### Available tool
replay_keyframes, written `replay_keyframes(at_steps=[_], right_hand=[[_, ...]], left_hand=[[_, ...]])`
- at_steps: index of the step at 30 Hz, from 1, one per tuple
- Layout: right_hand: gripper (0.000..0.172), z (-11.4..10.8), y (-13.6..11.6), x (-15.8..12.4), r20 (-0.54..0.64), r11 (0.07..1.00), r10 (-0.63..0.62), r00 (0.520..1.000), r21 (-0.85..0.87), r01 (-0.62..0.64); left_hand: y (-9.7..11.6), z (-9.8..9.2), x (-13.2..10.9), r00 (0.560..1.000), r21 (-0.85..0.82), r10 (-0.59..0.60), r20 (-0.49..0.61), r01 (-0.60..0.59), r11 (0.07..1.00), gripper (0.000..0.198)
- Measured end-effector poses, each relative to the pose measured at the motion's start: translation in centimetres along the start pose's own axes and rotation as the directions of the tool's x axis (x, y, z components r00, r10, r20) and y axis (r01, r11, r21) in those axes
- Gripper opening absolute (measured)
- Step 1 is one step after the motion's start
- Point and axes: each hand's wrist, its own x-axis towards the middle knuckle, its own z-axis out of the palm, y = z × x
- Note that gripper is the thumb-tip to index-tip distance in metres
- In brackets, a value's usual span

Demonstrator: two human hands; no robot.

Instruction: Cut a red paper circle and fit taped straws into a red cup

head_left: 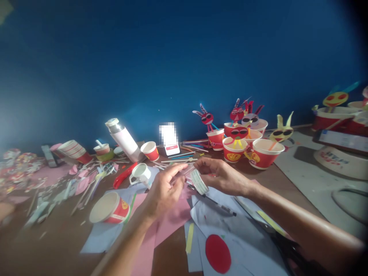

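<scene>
My right hand (215, 174) has its fingers closed on what looks like a roll of tape (199, 182), pale with printed marks. My left hand (166, 188) is curled beside it, thumb and fingertips close together; what they pinch is blurred. Below my hands lie a black-and-white pen (221, 206), pink paper (172, 220) and pale blue-white sheets (241, 237). A red paper oval (217, 253) rests on the sheets, with a yellow strip (189, 237) to its left. Scissors (284, 245) lie partly under my right forearm.
Paper cups with cut-paper rabbit-like figures (238, 132) stand at the back right. A white mug (140, 175), a tipped paper cup (110, 209), a leaning flask (123, 140) and a bright-screened phone (169, 138) are nearer the left and middle. Paper scraps (66, 191) litter the left.
</scene>
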Motion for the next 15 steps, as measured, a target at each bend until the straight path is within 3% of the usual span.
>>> replay_keyframes(at_steps=[6,9,15], right_hand=[[0.014,0.2,-0.3,0.0,-0.022,0.999,0.012,1.000,0.044,-0.011],[0.012,0.4,-0.6,0.0,-0.025,0.999,0.030,0.999,0.019,-0.030],[0.009,0.7,-0.6,0.0,-0.023,0.997,0.060,0.998,0.054,-0.059]], left_hand=[[0.1,0.9,0.1,0.979,0.263,0.189,-0.070,-0.165,0.951,0.029],[0.0,1.4,0.1,0.968,0.346,0.225,-0.110,-0.175,0.922,0.025],[-0.2,1.8,-0.1,0.969,0.401,0.235,-0.078,-0.185,0.897,0.024]])
